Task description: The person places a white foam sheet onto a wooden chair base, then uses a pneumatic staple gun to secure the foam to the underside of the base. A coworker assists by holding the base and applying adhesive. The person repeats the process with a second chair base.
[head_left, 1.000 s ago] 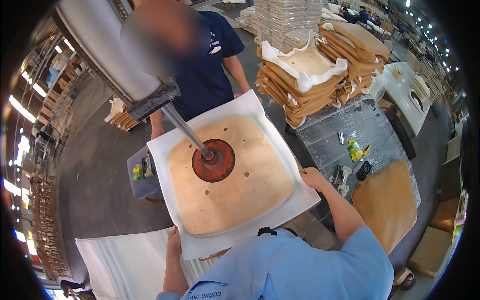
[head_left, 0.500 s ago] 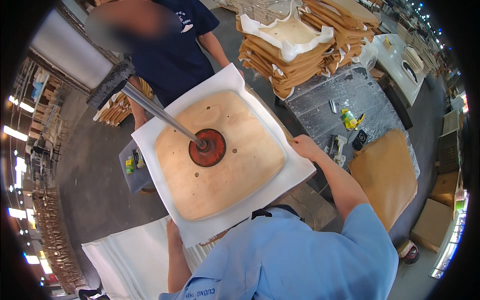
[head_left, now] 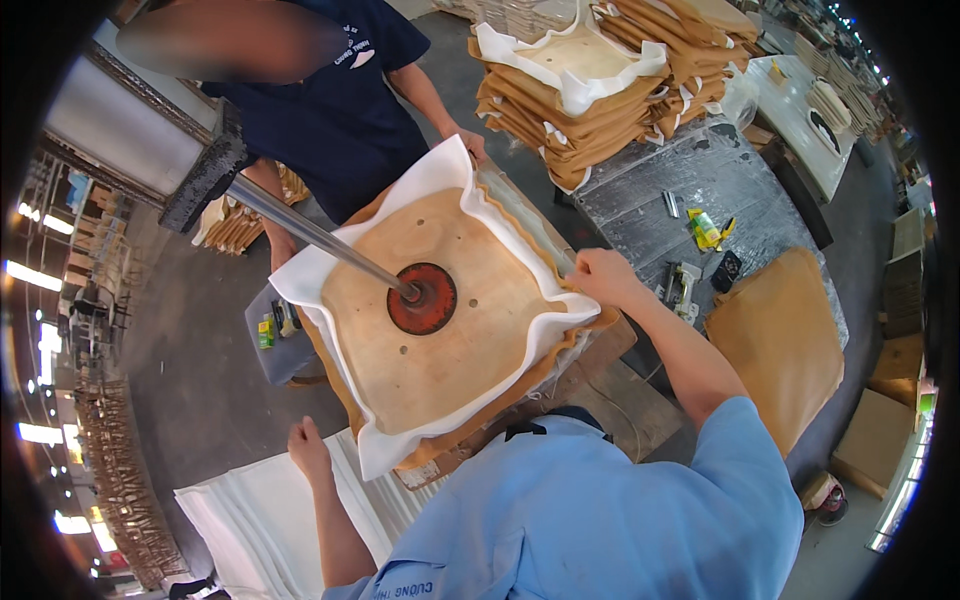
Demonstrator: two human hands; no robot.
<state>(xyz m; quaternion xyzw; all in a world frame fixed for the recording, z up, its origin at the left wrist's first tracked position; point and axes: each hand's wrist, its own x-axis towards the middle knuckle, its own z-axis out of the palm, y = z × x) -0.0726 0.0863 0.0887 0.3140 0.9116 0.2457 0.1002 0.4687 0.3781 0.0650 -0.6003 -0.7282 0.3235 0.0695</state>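
Under the red disc (head_left: 436, 314), wooden panel (head_left: 420, 385) (white padding (head_left: 385, 448) around)

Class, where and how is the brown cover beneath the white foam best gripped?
Probably pinch the brown cover at its near edge, coming from the wearer's side: that strip shows beyond the white foam, while the red disc on its metal rod occupies the panel's middle.
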